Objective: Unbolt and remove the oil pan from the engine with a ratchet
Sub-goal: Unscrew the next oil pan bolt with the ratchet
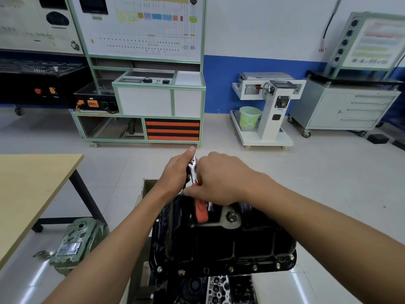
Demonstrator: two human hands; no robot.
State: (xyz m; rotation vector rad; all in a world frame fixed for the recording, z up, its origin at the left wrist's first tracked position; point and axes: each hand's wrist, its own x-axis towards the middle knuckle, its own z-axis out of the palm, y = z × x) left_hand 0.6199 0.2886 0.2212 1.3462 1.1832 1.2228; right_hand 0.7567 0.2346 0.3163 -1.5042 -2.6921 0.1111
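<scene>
Two hands meet at the far edge of the oil pan (219, 240), which sits black and bottom-up on the engine (219, 286), with several flange bolts (254, 268) in place along its near rim. From my remote seat I see the right hand (219, 183) wrapped round the ratchet (192, 172) at its red handle, whose end pokes out below the palm, over the pan. The left hand (175, 174) lies against the ratchet's chrome head, one finger straight above it; I cannot tell whether its other fingers curl round. A green casting (76, 242) sits to the left, beside a wooden table (32, 189).
</scene>
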